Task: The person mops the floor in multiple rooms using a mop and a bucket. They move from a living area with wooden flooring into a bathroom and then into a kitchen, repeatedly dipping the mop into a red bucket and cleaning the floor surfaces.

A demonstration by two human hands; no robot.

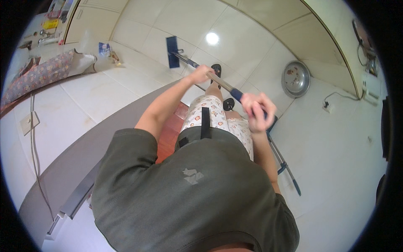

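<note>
Both of my hands are on one flat mop. Its metal pole runs slantwise from the mop head up past my feet. My left hand is wrapped around the middle of the pole. Closer to my body, my right hand, slightly blurred, grips the upper end beside a dark blue sleeve. The dark blue rectangular mop head is over the pale floor tiles, ahead of my feet; I cannot tell whether it presses on them. A black slipper shows just under the pole.
A metal basin with brown stains stands by the right-hand cabinets. Another metal pole with blue fittings leans at my right. On the left, a floral cloth and a plastic packet lie near the tiled wall. A cable hangs there.
</note>
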